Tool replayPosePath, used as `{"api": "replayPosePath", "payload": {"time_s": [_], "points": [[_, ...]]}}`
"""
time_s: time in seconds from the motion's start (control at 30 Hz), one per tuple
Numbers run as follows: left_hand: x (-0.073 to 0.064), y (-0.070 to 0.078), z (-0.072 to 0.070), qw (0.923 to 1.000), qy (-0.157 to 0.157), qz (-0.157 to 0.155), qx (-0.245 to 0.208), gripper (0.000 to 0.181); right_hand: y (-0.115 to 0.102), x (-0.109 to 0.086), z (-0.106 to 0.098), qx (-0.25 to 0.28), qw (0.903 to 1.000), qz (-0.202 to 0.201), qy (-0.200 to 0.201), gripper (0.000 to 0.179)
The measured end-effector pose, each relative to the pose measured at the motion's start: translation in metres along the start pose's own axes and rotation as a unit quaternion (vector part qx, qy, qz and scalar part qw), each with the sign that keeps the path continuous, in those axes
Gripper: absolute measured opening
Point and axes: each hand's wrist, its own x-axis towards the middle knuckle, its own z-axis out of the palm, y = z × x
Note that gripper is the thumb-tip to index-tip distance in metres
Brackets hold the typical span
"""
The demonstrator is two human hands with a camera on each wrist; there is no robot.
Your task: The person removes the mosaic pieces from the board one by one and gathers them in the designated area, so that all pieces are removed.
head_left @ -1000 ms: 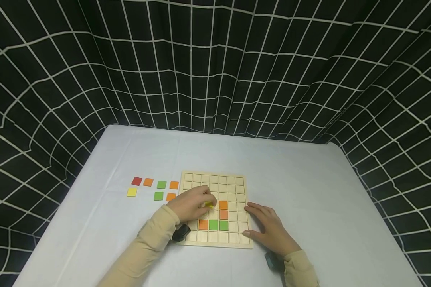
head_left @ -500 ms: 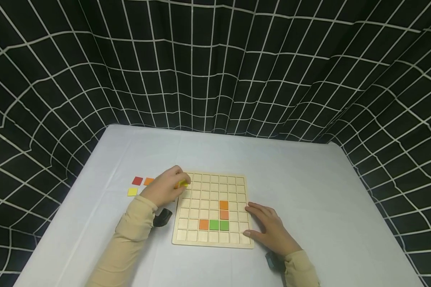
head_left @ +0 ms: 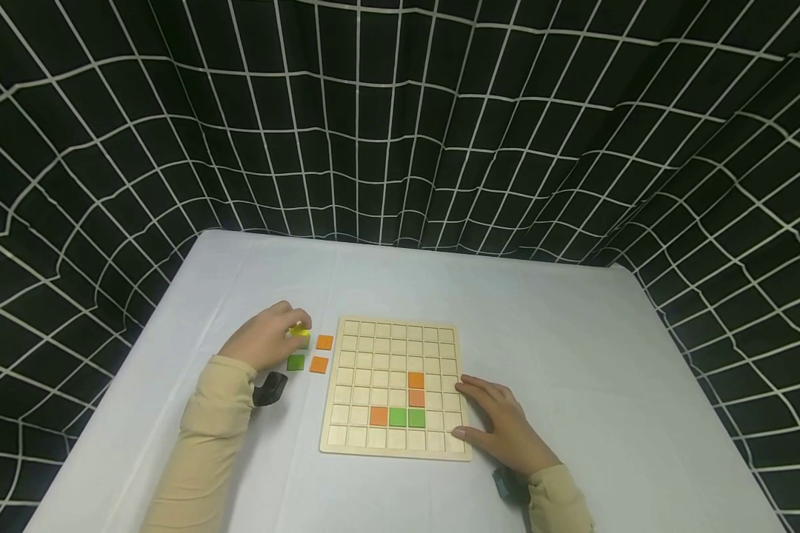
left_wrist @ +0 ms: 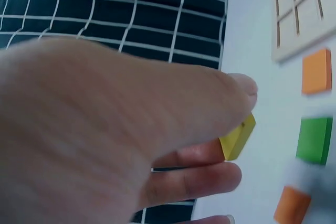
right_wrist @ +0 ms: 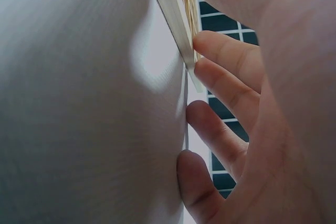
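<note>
My left hand [head_left: 261,342] pinches a yellow square tile [left_wrist: 239,139] between thumb and fingers. In the head view it is over the loose tiles left of the board, and the yellow tile overlaps a green tile [head_left: 304,343]. The pale wooden grid board [head_left: 381,362] lies flat on the table. Set in its squares are an orange tile [head_left: 416,380], a second orange one just below, a third orange one lower left, and two green tiles [head_left: 397,417] side by side. My right hand [head_left: 503,426] rests at the board's right edge, fingers spread and holding nothing.
Between left hand and board lie two loose orange tiles [head_left: 324,342] and another green tile [head_left: 296,363]. A white cloth covers the table [head_left: 540,326]. Black curtains [head_left: 400,111] with a white grid stand behind and at the sides.
My left hand has carried the yellow tile from over the board's middle leftward to the loose tiles, now hiding the red, orange and yellow tiles there. The right hand stays put.
</note>
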Motion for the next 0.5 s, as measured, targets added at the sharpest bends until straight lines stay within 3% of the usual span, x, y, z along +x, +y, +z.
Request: {"api": "replayPosePath", "payload": {"time_s": [0.5], "points": [[-0.004, -0.032, -0.003, 0.9983, -0.034, -0.041, 0.025, 0.013, 0.001, 0.001, 0.001, -0.01, 0.9999, -0.003, 0.005, 0.073]]}}
